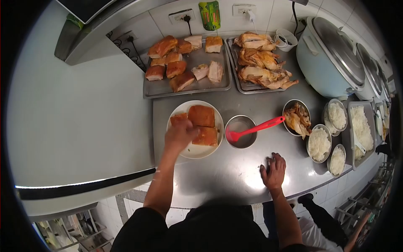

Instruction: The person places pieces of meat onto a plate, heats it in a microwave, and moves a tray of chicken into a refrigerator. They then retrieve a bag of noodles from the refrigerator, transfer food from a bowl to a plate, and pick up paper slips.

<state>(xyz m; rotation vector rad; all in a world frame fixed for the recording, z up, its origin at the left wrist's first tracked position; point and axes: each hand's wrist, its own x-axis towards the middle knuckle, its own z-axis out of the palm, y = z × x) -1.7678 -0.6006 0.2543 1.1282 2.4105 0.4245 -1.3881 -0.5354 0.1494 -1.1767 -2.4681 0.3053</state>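
My left hand (181,136) is over a white plate (196,156) of roast pork. Its fingers curl down on a browned piece of roast pork (179,117) at the plate's left side and partly cover it. Two larger pork slabs (202,116) lie on the right half of the plate, one behind the other. My right hand (275,170) rests on the steel counter (235,176), fingers spread, holding nothing. Between the hands stands a metal bowl (233,146) with a red silicone brush (260,126) leaning across its rim.
Behind are a tray (189,91) of pork chunks and another tray (250,89) of whole cooked chickens (264,77). At right stand a bowl of chicken pieces (298,119), several bowls of rice (319,145), a rice tub (362,130) and large cookers (323,63). Another person (315,231) is beyond the counter's front.
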